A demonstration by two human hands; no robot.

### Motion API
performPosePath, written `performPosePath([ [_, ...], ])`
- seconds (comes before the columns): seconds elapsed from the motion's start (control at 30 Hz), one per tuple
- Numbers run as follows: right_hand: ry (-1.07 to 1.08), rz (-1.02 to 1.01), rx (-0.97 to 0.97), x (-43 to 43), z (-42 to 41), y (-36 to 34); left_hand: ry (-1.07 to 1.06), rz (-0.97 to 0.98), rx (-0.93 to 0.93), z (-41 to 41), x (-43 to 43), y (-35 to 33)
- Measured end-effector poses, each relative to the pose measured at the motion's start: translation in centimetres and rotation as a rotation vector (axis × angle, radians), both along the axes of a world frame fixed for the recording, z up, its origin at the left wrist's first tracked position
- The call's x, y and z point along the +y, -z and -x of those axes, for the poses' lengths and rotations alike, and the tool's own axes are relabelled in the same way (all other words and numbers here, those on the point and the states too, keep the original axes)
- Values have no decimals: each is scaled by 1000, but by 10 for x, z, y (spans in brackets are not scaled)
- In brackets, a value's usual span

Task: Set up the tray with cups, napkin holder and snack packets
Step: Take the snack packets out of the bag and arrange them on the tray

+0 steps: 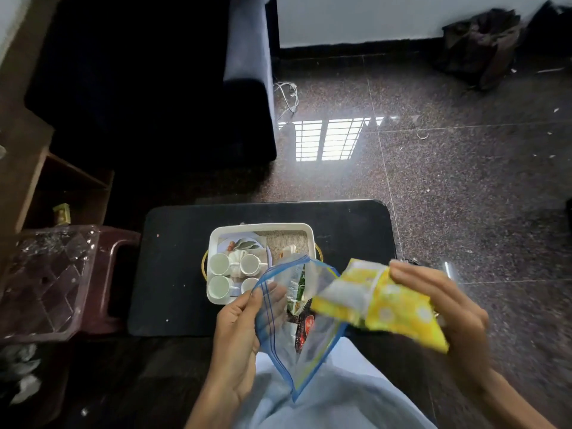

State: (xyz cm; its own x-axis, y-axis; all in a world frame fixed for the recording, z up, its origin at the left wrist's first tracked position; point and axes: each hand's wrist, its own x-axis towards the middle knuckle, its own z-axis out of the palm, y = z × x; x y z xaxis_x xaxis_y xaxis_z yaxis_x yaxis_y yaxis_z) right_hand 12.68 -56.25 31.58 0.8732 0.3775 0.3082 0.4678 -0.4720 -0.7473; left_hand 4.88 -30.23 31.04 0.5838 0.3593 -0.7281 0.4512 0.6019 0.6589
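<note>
Nearest, the left hand (238, 342) pinches the blue-edged rim of a clear zip bag (297, 323) between thumb and fingers, holding its mouth open over the lap. Inside the bag lie more packets, one green and one dark red; their print is too blurred to read. The right hand (445, 308) has its grip closed on a yellow packet (383, 308), fingers over the top edge, thumb hidden behind it. That packet is bright yellow with pale round spots and a whitish patch at its left end; it is smeared by motion, held in the air just right of the bag's mouth and apart from the tray.

Beyond the hands, a white tray (261, 226) with rounded corners sits on the black surface (179, 243). Its left half holds four white cups (220, 264) on a leaf-printed sheet; the nearest right cup is partly covered by the bag. The tray's right half shows a tan mat and something orange and white, mostly hidden behind the bag. Gold handles peek out at both sides.
</note>
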Motion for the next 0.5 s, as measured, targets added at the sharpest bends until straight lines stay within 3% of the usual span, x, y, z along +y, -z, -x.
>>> performPosePath([
  [0.1,272,-138,260,5,-17,15,23,12,15,-1,-2,1],
  [0.2,423,-235,511,2,-44,73,35,38,37,0,-7,7],
  [0.5,586,-98,1093,-12,-93,256,-45,-11,99,-4,-29,16],
])
